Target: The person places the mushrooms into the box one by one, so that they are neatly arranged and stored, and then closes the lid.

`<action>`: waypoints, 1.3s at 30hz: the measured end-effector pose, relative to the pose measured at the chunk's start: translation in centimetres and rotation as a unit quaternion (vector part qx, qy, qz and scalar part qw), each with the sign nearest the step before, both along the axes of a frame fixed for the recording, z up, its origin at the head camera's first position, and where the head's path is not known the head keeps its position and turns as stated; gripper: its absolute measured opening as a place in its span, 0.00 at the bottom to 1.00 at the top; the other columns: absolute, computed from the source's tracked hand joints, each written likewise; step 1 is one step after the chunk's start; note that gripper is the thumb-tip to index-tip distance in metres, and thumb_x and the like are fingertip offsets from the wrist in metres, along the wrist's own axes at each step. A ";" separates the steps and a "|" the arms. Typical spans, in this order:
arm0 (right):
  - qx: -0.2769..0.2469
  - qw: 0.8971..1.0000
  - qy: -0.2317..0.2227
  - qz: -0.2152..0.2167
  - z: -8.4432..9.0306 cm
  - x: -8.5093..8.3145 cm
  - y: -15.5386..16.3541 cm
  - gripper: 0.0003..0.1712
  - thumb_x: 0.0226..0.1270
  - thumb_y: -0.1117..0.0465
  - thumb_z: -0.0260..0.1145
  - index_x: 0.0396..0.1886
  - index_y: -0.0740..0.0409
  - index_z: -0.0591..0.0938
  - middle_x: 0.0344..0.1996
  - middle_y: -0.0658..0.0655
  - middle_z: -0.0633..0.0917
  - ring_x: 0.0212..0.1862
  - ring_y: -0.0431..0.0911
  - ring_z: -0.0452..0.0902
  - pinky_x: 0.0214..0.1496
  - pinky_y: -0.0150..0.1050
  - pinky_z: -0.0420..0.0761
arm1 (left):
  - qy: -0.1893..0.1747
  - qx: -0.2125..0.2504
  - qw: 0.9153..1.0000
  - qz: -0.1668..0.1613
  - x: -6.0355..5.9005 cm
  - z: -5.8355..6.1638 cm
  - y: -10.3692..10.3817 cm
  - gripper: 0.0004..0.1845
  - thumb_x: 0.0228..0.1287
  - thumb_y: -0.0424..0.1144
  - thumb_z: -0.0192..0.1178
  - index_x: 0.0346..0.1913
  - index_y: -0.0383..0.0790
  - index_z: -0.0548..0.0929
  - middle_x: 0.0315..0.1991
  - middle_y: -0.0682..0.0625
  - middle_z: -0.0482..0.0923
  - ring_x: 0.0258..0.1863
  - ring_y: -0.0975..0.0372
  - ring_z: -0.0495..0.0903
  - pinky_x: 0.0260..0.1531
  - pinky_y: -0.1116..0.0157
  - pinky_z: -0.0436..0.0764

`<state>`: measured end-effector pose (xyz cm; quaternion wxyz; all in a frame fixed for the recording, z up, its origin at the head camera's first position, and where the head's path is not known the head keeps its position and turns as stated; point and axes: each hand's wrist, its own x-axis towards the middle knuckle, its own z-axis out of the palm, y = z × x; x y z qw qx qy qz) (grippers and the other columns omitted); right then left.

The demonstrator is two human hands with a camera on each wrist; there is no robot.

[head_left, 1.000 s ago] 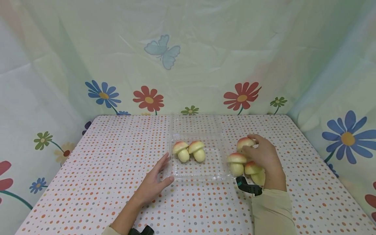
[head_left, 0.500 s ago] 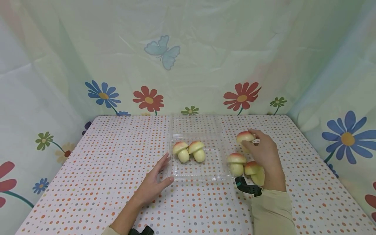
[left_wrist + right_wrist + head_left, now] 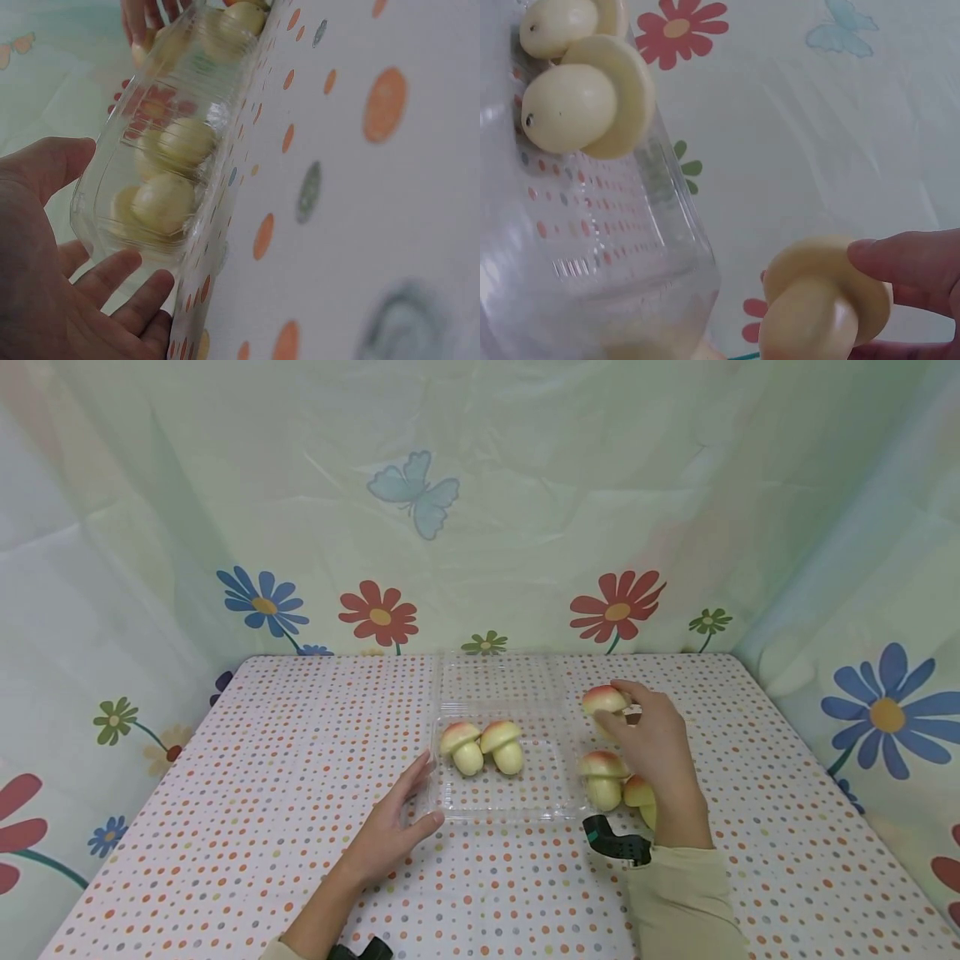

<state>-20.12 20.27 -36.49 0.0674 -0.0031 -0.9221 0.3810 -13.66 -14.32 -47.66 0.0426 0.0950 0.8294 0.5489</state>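
My right hand (image 3: 656, 747) pinches a toy mushroom (image 3: 603, 700) with a red-tinged cap, to the right of a clear plastic clamshell box (image 3: 510, 815). In the right wrist view, thumb and fingers grip the cap of this mushroom (image 3: 810, 319), its pale stem facing the camera. Two similar mushrooms (image 3: 502, 747) stand side by side in the left part of the box's tray. My left hand (image 3: 390, 833) is at the box's left side; in the left wrist view its fingers (image 3: 112, 277) and thumb spread loosely around that end, holding nothing.
Two more mushrooms (image 3: 603, 781) rest on the table right of the box, one partly hidden by my right wrist. The box's lid (image 3: 498, 681) lies folded back toward the wall. A dotted cloth (image 3: 300, 793) covers the table; a flowered curtain (image 3: 510, 485) hangs behind.
My right hand has lifted the mushroom from the table and moved it up and left toward the box. The left hand and the box have stayed where they were.
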 end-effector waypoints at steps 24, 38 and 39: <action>0.031 0.998 0.031 0.038 -0.3 0.1 -3.6 0.33 0.73 0.55 0.66 0.74 0.62 0.72 0.60 0.71 0.76 0.54 0.65 0.79 0.47 0.55 0.83 | 0.001 0.001 1.000 0.000 0.0 0.0 0.0 0.45 0.71 0.47 0.65 0.84 0.61 0.52 0.81 0.52 0.60 0.81 0.49 0.59 0.78 0.37 0.52; 0.073 0.995 0.022 0.059 -0.8 -0.1 -5.1 0.31 0.71 0.55 0.68 0.71 0.61 0.76 0.56 0.71 0.79 0.48 0.59 0.80 0.44 0.53 0.81 | 0.012 0.000 1.000 -0.006 0.1 -0.1 -0.1 0.45 0.72 0.46 0.64 0.84 0.60 0.52 0.81 0.50 0.60 0.80 0.48 0.60 0.77 0.36 0.54; 0.078 0.995 0.019 0.058 -0.9 -0.1 -5.2 0.32 0.71 0.55 0.68 0.71 0.60 0.76 0.55 0.70 0.79 0.46 0.58 0.80 0.43 0.52 0.81 | 0.011 -0.001 1.000 -0.006 0.0 -0.1 -0.1 0.45 0.72 0.46 0.64 0.84 0.60 0.52 0.81 0.50 0.60 0.80 0.48 0.61 0.77 0.37 0.54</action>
